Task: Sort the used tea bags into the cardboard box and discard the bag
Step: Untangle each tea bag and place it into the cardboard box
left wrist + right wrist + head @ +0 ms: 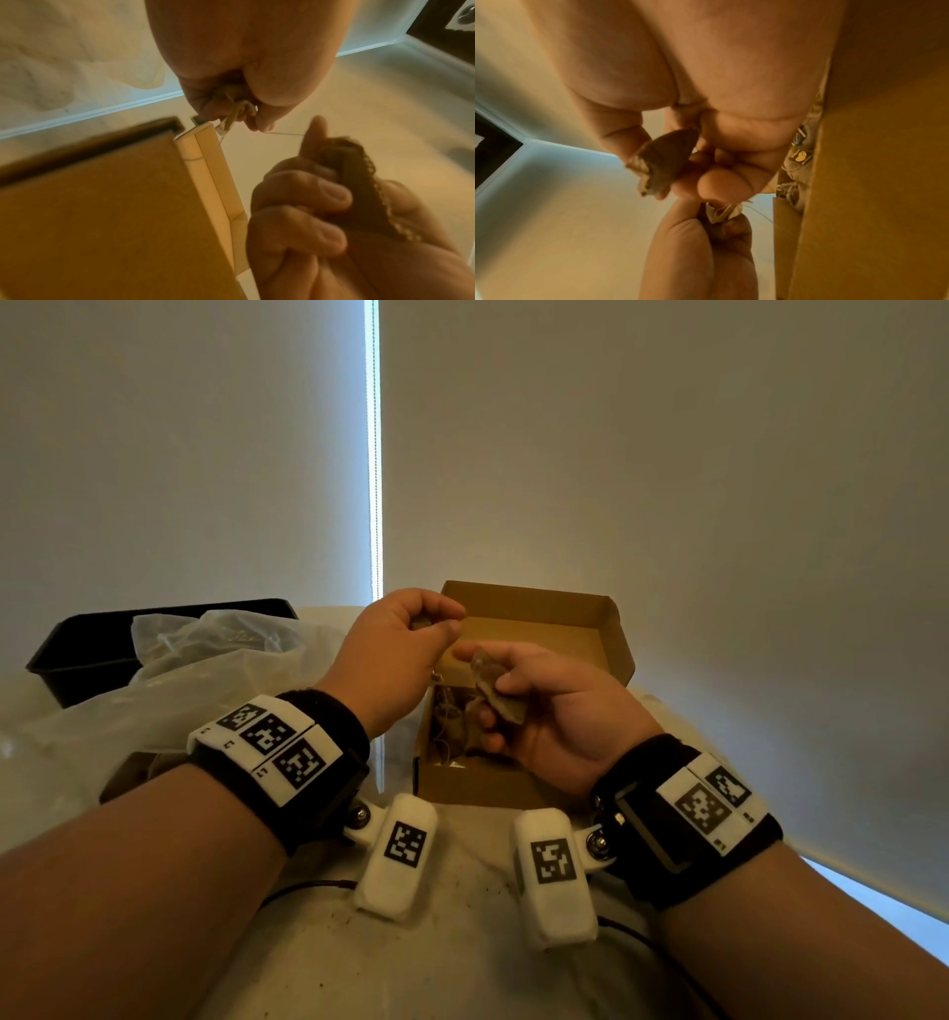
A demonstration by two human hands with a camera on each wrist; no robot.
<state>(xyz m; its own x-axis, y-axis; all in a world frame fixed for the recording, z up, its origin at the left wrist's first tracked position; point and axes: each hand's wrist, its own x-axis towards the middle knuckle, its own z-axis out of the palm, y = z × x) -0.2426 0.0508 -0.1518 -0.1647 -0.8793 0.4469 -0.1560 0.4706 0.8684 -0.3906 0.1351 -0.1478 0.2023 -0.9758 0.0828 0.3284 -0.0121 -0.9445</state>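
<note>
An open cardboard box (611, 629) stands on the table ahead of me, with several used tea bags (452, 716) lying in its near end. My right hand (534, 695) hovers over the box and grips a brown, damp tea bag (495, 690) (666, 160) (359, 168). My left hand (411, 639) is just left of it above the box's left wall, fingertips pinching a small crumpled paper tag and string (231, 105) (721, 213). A thin thread (282, 133) runs from that pinch across to the right hand's tea bag.
A crumpled clear plastic bag (205, 670) lies left of the box, partly over a black tray (87, 654). The white table (452, 942) near me carries brown tea specks. A pale roller blind (667, 454) hangs right behind the table.
</note>
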